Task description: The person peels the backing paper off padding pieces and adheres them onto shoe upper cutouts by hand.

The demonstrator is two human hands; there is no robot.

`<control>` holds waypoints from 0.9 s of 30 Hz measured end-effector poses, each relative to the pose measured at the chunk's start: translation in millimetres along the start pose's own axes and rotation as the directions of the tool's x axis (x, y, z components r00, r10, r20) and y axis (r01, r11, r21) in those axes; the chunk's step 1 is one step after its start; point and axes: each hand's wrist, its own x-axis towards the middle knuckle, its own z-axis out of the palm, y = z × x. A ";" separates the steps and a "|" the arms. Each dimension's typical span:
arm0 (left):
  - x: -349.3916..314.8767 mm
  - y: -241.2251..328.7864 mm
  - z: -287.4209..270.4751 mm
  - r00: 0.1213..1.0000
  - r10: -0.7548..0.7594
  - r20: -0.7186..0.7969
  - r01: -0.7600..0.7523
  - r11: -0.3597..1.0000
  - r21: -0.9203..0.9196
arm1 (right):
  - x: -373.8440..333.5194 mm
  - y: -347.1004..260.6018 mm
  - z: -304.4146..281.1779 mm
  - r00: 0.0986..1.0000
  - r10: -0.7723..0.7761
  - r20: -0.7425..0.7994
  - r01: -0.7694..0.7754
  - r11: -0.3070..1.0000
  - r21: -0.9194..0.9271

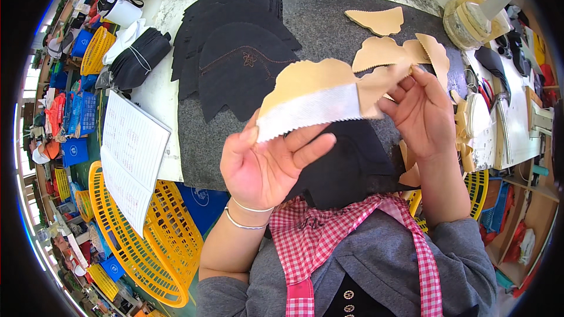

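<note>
Between my two hands, above the work table, stretches a beige scalloped leather-like piece [311,79] with a white band along its zigzag lower edge. My left hand [273,161] pinches its left end by the thumb; the other fingers are partly spread beneath it. At the right end, the fingertips of my right hand [424,108] are closed on it, and the piece twists there. Just past my right hand lie more beige scalloped pieces [379,53], partly overlapped by the held one. Black cut panels [352,155] lie below, near my apron.
Fanned black panels [235,41], the top one stitched with a flower, cover the dark grey mat [317,23]. A glue bottle [477,14] stands far right. An open notebook [132,158] lies left, over a yellow basket [170,246]. A tied black bundle [141,58] sits behind it.
</note>
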 end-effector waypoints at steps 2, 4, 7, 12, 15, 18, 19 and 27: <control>1.9 -0.9 -12.5 0.998 0.009 0.067 -0.007 0.999 -0.040 | 2.8 -4.4 -25.4 0.981 -0.013 0.194 -0.005 0.996 0.088; 1.8 -2.4 -14.7 0.992 0.061 0.114 -0.044 0.988 -0.146 | -1.7 -27.4 -21.8 0.909 0.157 0.385 -0.206 0.974 0.090; 1.6 11.0 -7.0 0.988 0.116 0.104 -0.150 0.892 0.427 | -27.4 -76.9 17.7 0.862 0.495 0.107 0.110 0.024 -0.994; 2.9 -6.9 7.1 0.981 0.163 0.106 -0.181 0.562 0.807 | -36.6 -34.4 52.3 0.819 0.037 0.572 0.560 -0.260 -0.786; 2.5 -20.5 27.2 0.973 0.201 0.112 -0.174 0.325 0.930 | -23.0 -2.5 71.4 0.634 -0.252 0.731 0.702 -0.208 -0.681; -0.6 -24.4 33.4 0.949 0.276 0.153 -0.207 0.177 0.962 | -14.5 5.8 70.6 0.583 -0.244 0.775 0.741 -0.229 -0.631; -1.2 -24.1 34.4 0.938 0.283 0.201 -0.221 0.039 0.975 | -12.8 7.2 69.8 0.557 -0.224 0.800 0.764 -0.239 -0.599; 3.1 -21.3 35.8 0.842 0.136 0.523 -0.360 -0.581 0.730 | -23.1 10.3 69.0 0.595 -0.171 0.785 0.742 -0.258 -0.619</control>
